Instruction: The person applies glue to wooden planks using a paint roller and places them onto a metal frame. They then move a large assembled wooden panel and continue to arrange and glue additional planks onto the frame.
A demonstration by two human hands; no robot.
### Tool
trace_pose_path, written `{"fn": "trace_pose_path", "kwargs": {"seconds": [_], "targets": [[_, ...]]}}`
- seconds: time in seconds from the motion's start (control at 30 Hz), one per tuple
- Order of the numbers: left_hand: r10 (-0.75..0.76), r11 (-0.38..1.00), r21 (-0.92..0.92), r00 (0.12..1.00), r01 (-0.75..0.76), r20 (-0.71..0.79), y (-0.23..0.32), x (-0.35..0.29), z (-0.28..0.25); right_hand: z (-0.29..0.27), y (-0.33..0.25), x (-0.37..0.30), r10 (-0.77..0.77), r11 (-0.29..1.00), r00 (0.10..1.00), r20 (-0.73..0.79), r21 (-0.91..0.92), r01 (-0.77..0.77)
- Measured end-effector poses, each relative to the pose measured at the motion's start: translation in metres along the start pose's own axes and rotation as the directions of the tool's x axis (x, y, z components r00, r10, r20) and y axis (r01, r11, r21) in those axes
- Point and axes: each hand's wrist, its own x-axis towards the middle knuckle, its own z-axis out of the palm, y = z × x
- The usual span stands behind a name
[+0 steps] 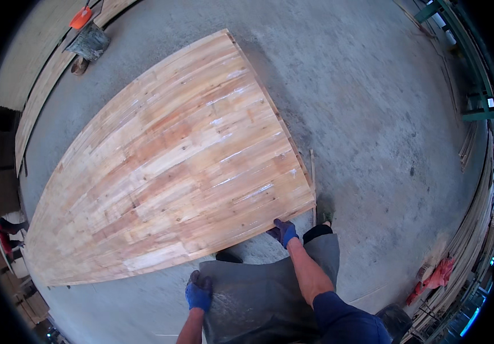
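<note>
A large edge-glued wood panel [161, 166], made of many narrow strips, spreads in front of me. Shiny wet-looking streaks run along several of its seams near the right end. My right hand [284, 231], in a blue and dark work glove, grips the panel's near edge close to the right corner, thumb and fingers at the rim. Apart from the panel, my left hand [199, 292] hangs beside my dark grey apron [253, 298]. It wears the same kind of glove, its fingers loosely bent and apart with nothing visible in them.
Partly seen at the left rim, another person [9, 235] in red and dark clothes is by the panel's far end. A grimy bucket [89, 41] and an orange container [80, 18] stand upper left. Long wood strips [459, 246] lie along the right; green metal framework [470, 51] rises upper right.
</note>
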Motion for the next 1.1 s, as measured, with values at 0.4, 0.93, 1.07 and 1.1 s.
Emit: {"fn": "trace_pose_path", "kwargs": {"seconds": [0.4,0.93,1.07,1.1], "targets": [[-0.024,0.998,0.055,0.997,0.02,0.068,0.018,0.0,0.001,-0.02,0.007,-0.017,-0.065,0.993,0.989,-0.131,-0.111,0.05],[-0.035,0.995,-0.088,0.99,0.047,0.134,-0.01,0.002,0.013,-0.019,0.019,-0.034,-0.084,0.986,0.991,-0.104,-0.151,0.068],[-0.007,0.997,0.078,0.989,-0.005,0.151,0.017,0.005,0.004,-0.011,0.013,-0.058,-0.096,0.984,0.99,-0.108,-0.161,0.078],[-0.004,0.995,0.095,0.983,-0.013,0.182,0.018,0.003,0.004,-0.012,0.016,-0.069,-0.117,0.983,0.986,-0.119,-0.156,0.098]]}}
